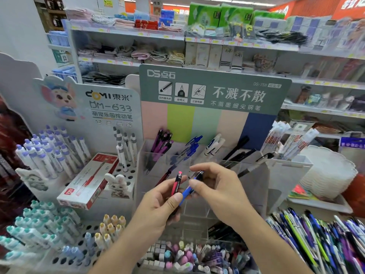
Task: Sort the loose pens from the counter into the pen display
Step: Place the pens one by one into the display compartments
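Shop shelves (126, 36) are seen behind the pen display (213, 165). A red pen (176, 186) is pinched by the left hand (158, 204). A blue pen (189, 189) is pinched by the right hand (219, 186), beside loose pens (320, 240).

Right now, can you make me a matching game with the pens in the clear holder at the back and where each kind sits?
Things:
1. purple pens
2. blue pens
3. white pens
4. black pens

Places in the clear holder:
A. farthest right
B. farthest left
C. second from the right
D. second from the left

Pairs: 1-B, 2-D, 3-C, 4-A
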